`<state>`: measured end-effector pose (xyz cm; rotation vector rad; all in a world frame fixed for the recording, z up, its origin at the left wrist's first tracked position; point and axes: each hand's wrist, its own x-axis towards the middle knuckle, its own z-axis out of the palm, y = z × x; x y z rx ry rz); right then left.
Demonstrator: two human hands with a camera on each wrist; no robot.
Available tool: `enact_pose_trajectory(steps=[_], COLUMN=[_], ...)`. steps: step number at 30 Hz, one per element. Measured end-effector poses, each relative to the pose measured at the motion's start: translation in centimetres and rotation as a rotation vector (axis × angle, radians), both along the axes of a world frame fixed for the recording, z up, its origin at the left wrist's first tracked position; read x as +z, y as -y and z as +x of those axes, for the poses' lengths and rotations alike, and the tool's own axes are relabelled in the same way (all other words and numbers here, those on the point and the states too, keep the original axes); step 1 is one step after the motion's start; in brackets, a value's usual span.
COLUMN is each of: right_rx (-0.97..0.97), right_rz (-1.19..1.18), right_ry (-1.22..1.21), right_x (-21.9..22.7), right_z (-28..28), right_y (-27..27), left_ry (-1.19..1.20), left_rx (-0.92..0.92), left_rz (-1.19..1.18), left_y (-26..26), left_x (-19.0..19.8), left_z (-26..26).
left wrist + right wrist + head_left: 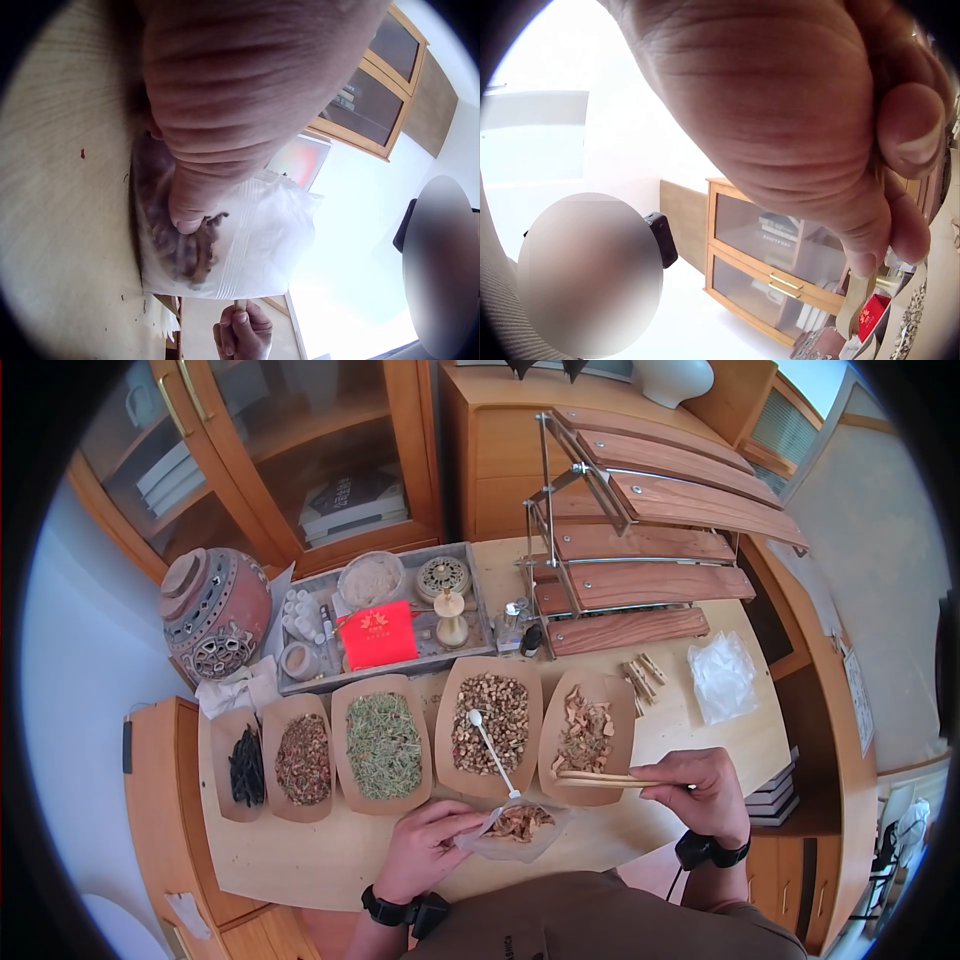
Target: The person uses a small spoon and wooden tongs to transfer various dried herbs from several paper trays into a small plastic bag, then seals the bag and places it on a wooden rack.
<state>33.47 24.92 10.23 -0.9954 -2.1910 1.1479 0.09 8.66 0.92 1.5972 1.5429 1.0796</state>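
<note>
My left hand (428,848) grips a translucent bag (492,847) by its left side, the mouth facing up. Brown dried pieces (522,822) lie inside; in the left wrist view the thumb presses the bag's (262,244) face over them. My right hand (703,797) pinches wooden tongs (610,781) at one end. Their tips lie over the near edge of the rightmost paper tray (624,732), which holds dried chips (586,732). In the right wrist view, the tongs (853,304) jut out beyond thumb and fingers. A small white spoon (491,748) overlaps the neighbouring tray.
To the left stand more paper trays (427,722) of dried herbs in a row. Behind them, a grey tray (478,582) carries a red packet (378,636) and jars. A slatted wooden rack (640,575), wooden clips (643,678) and clear plastic bags (722,678) are at the right.
</note>
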Motion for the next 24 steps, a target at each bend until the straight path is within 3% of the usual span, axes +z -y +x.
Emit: enact_pose_trajectory(steps=[24], right_rx=[0.155], right_rz=[-0.031], right_ry=[0.036], right_x=[0.6], right_z=[-1.2], right_y=[0.3], left_ry=[-0.069], left_rx=[-0.019], left_rz=[0.000], left_y=[-0.1], left_x=[0.4], left_z=[0.0])
